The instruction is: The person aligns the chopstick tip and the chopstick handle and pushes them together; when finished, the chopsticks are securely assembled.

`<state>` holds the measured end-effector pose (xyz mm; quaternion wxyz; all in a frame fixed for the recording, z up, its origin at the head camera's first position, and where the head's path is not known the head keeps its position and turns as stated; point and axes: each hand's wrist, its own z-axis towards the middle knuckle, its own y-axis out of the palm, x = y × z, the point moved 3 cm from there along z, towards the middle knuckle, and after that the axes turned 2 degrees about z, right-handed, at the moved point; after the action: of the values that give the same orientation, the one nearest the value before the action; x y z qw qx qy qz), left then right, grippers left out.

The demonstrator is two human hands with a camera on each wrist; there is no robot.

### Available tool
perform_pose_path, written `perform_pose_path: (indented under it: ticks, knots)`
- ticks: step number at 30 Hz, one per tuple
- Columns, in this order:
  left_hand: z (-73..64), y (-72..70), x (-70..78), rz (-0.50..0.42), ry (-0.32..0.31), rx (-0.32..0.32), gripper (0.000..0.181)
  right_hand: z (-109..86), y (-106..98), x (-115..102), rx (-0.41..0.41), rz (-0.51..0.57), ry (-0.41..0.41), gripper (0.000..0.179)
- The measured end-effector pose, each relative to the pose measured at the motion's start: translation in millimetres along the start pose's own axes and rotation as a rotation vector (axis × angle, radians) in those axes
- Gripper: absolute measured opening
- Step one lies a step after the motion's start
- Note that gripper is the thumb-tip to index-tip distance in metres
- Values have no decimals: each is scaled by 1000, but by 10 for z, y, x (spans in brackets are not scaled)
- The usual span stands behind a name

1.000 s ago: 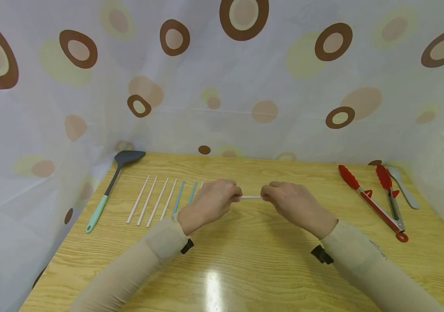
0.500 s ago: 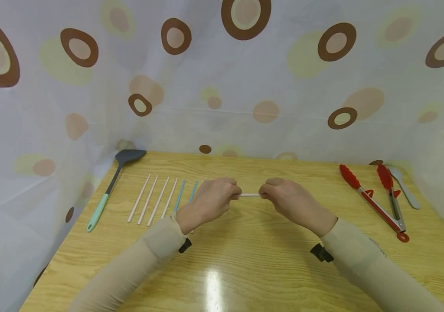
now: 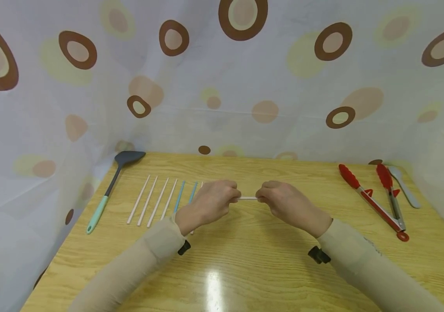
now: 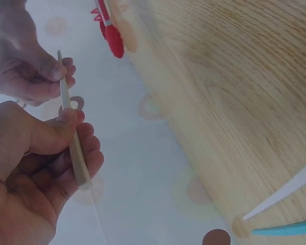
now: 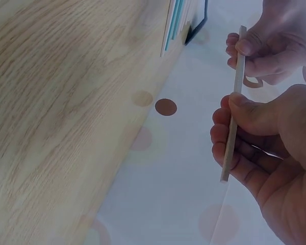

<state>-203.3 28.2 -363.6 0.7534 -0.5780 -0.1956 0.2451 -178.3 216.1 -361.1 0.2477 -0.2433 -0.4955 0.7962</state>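
A pale chopstick (image 3: 248, 198) lies level between my two hands, held above the middle of the table. My left hand (image 3: 211, 200) pinches its left part between thumb and fingers, and my right hand (image 3: 290, 203) pinches the right part the same way. Only a short middle stretch shows in the head view. In the left wrist view the chopstick (image 4: 66, 97) runs past both thumbs, its blunt end sticking out below the left fingers. The right wrist view shows the other end of the chopstick (image 5: 238, 76) reaching past the right fingers.
Left of my hands lies a row of pale chopsticks (image 3: 138, 199) and two blue chopsticks (image 3: 179, 195), partly behind my left arm. A turner (image 3: 128, 157) lies at the far left. Red tongs (image 3: 380, 210) and a grey flat utensil (image 3: 405, 188) lie at the right.
My right hand has shifted slightly left, closer to the left hand, so the stretch of chopstick between them looks a little shorter. Both hands keep their pinch.
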Motion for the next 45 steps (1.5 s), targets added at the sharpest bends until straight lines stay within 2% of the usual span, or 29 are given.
perform_pose_path:
  ticks: [4, 10, 15, 21, 25, 32, 39, 45]
  knots:
    - [-26, 5, -4, -23, 10, 23, 13, 9, 5, -18, 12, 8, 0, 14]
    - [-36, -5, 5, 9, 35, 56, 13, 6, 20, -26, 29, 12, -2, 16]
    - [-48, 6, 19, -3, 26, 46, 13, 7, 35, -29, 23, 2, -17, 17]
    - [-47, 22, 28, -20, 16, 67, 13, 6, 25, -34, 38, -16, -35, 18]
    - [-67, 44, 31, -6, 5, 50, 13, 9, 38, -41, 26, -55, -46, 15]
    - [-112, 91, 59, 22, -50, -37, 9, -2, 93, -61, -5, -212, -71, 10]
    - [-90, 79, 99, -61, -106, -79, 11, 21, 97, -68, -6, -245, -88, 11]
    - [-98, 90, 86, -235, -182, -121, 10, 116, 91, -56, 30, -232, -101, 15]
